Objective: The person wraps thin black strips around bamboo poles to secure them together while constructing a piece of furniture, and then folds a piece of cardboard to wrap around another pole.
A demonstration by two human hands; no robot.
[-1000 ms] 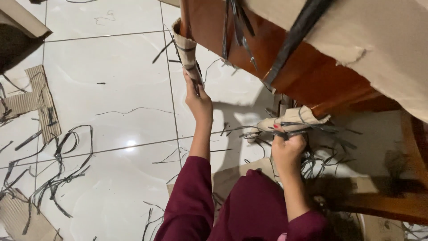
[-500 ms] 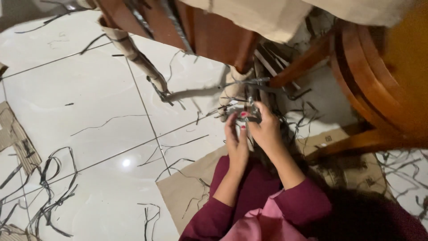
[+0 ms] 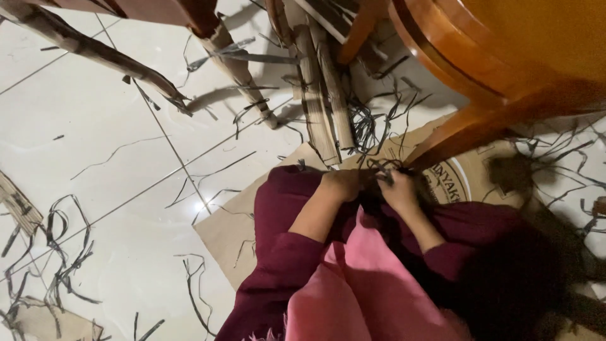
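Note:
Both my hands are down at my lap, close together. My left hand [image 3: 341, 184] and my right hand [image 3: 399, 189] are closed around a small tangle of thin dark strips [image 3: 379, 169] between them. I sit on a flat brown cardboard sheet [image 3: 230, 230] on the white tiled floor, in maroon sleeves and pink cloth. Just beyond my hands stands a bundle of rolled cardboard sticks [image 3: 319, 101], leaning up toward the top edge. What the fingers grip exactly is shadowed.
An orange wooden chair [image 3: 505, 69] curves over the upper right, one leg coming down beside my right hand. Cardboard-wrapped legs [image 3: 237, 63] slant across the top left. Dark strips [image 3: 63, 271] and cardboard scraps [image 3: 19, 211] litter the tiles at left.
My left hand came off the cardboard-wrapped leg and joined my right hand. Both hands then dropped toward my lap, and the view swung down and right.

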